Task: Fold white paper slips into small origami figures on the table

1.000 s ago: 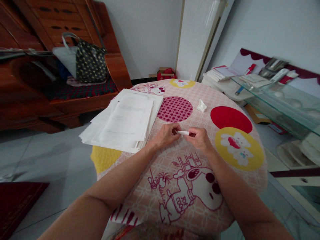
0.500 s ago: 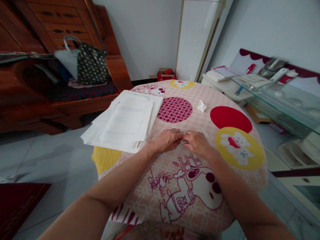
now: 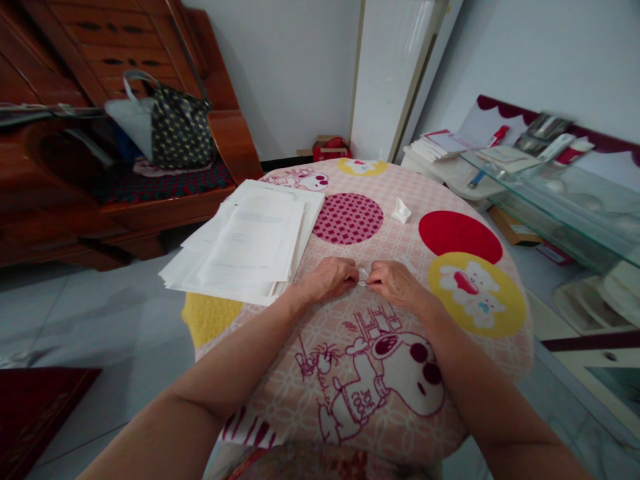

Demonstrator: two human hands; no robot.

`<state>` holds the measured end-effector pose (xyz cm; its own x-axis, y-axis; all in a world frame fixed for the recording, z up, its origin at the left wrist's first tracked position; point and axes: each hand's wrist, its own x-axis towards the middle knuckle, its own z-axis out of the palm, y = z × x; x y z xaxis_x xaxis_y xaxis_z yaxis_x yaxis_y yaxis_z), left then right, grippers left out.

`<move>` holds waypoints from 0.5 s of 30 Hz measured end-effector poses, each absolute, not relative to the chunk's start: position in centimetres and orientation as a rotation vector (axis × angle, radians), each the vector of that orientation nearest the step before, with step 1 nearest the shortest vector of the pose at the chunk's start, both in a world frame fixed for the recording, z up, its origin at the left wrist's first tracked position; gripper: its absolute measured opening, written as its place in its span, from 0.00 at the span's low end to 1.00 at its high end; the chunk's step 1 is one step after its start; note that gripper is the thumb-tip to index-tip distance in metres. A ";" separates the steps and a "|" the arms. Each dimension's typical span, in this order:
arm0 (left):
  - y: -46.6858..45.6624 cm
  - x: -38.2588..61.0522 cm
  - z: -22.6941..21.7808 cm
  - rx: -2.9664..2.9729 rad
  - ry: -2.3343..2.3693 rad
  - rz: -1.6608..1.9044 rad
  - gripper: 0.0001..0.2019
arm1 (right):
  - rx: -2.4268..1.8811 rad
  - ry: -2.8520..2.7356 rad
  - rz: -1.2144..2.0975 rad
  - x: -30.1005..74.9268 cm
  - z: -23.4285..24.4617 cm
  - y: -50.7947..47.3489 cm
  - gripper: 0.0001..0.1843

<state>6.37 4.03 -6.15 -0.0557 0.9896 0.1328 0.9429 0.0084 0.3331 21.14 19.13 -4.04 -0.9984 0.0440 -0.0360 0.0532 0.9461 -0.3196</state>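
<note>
Well in from the edges of the tabletop [image 3: 420,190], a small white piece [image 3: 363,275] sits directly between left hand [image 3: 334,277] and right hand [image 3: 393,283], pinched in both hands' fingertips, neither nearer, its long axis unclear.

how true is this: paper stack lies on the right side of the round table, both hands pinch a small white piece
Wrong side: the head view shows the paper stack on the left side of the round table. The left hand and right hand do pinch a small white piece.
</note>
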 end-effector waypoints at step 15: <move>4.4 5.8 -5.9 1.704 2.011 0.723 0.08 | 0.115 3.074 -0.948 20.6 -5.4 20.4 0.10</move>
